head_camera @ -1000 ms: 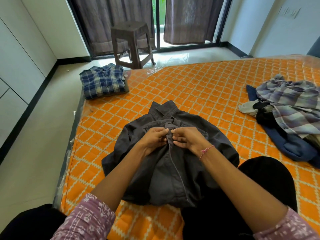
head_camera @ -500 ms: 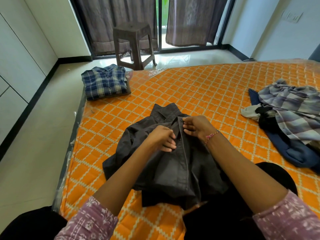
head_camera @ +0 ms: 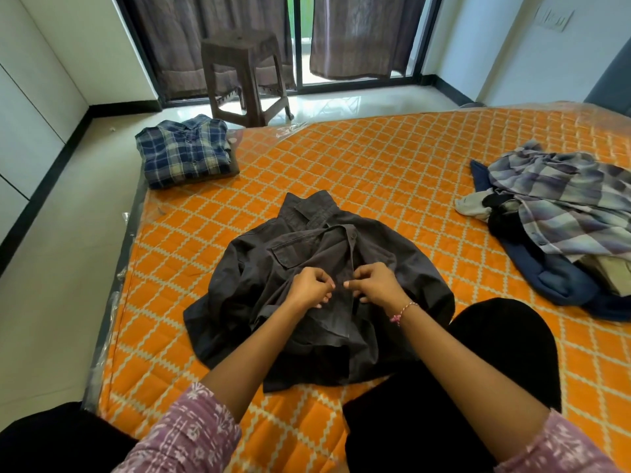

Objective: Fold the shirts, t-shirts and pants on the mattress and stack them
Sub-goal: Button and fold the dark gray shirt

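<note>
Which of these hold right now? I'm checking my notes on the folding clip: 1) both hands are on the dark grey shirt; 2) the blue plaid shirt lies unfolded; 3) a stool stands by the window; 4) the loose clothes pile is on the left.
1) True: the left hand and right hand pinch the dark grey shirt.
2) False: the blue plaid shirt lies folded.
3) True: the stool.
4) False: the pile of clothes lies to the right.
</note>
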The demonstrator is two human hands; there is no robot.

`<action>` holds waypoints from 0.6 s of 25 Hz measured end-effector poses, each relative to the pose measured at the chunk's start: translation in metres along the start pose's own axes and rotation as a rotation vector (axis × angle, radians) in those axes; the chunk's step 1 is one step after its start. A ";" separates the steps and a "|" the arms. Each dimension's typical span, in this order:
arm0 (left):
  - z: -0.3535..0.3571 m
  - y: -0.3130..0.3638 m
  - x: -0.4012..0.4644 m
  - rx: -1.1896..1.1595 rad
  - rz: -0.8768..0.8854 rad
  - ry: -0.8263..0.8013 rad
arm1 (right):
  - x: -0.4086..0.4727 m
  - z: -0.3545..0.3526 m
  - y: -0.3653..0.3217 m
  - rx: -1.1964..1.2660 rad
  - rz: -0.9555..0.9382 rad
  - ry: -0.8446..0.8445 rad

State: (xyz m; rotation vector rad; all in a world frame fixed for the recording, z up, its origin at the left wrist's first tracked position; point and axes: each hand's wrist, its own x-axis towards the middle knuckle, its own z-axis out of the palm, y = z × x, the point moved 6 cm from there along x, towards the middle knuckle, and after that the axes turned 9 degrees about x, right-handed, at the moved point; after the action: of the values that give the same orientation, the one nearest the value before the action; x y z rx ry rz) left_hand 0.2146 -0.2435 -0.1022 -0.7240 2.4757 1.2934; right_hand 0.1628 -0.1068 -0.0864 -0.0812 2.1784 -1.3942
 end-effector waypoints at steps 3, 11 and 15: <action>-0.010 0.003 0.001 0.075 0.030 0.095 | 0.009 -0.011 0.010 0.192 0.069 0.151; -0.013 0.005 -0.004 0.433 0.098 0.212 | -0.017 -0.077 -0.048 -0.598 -0.258 0.591; 0.013 0.036 -0.007 0.729 0.429 0.293 | -0.017 -0.055 -0.052 -0.665 -0.349 0.523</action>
State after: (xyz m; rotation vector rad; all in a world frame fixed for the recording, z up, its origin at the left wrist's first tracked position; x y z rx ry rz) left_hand 0.2009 -0.2138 -0.0819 -0.2074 3.1411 0.2918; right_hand 0.1389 -0.0802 -0.0178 -0.3923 3.1179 -0.8431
